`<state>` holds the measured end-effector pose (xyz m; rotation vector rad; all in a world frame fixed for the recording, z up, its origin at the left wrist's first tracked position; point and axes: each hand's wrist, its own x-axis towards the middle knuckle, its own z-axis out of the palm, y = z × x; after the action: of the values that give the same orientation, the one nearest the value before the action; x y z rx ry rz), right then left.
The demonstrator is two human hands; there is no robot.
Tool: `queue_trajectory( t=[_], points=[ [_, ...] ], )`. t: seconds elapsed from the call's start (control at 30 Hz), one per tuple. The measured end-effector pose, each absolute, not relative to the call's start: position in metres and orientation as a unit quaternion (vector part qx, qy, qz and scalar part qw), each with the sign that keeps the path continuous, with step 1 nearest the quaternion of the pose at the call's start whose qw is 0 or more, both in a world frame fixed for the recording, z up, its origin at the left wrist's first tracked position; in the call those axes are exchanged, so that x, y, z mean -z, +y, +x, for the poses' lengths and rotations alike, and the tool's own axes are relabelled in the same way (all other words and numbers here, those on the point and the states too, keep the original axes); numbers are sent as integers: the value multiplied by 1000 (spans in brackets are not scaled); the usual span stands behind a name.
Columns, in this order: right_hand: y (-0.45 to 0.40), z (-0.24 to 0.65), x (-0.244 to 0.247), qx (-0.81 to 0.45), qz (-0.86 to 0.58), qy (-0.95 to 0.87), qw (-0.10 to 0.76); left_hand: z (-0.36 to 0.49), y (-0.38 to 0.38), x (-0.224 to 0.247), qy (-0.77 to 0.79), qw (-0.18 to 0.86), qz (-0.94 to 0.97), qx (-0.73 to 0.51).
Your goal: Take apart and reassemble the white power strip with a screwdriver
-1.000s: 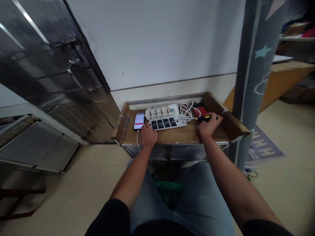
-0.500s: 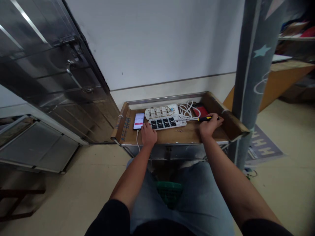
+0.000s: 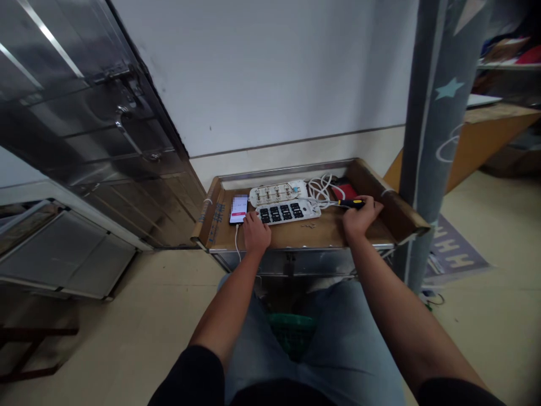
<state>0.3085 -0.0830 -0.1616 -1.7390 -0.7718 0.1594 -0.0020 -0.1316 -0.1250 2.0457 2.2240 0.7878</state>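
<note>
left hand (image 3: 256,234) sits low on the wooden surface (image 3: 333,234), fingers (image 3: 255,219) slightly spread and pressing down at the left end of a white plastic power strip with black sockets (image 3: 287,213), not gripping anything that i can see; exact contact is hard to tell. a black smartphone with a lit screen (image 3: 239,210) lies just left of those fingers, with a thin white charging cable (image 3: 237,242) running off its lower end over the front edge. right hand (image 3: 360,219) is closed around a yellow-and-black handled screwdriver (image 3: 350,203), fingers (image 3: 367,204) curled over the handle, thin metal shaft pointing left toward the strip's right end; the tip itself is too small to make out. the strip lies flat, right beside a second white plastic strip piece with exposed metal contacts (image 3: 276,195), behind it. a coil of white cable (image 3: 322,189) and a flat red object (image 3: 345,192) sit behind the screwdriver. a few tiny metal screws (image 3: 310,226) lie in front of the strip. a green plastic basket (image 3: 292,334) is between the person's knees, in blue jeans (image 3: 350,344).
</note>
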Motion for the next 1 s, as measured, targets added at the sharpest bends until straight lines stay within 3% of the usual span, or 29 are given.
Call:
queue_trajectory(
  t=[1.0],
  points=[
    [-77,307,160,-84,-737,-347,574,-1,-133,123,691,-12,682,-239]
  ],
)
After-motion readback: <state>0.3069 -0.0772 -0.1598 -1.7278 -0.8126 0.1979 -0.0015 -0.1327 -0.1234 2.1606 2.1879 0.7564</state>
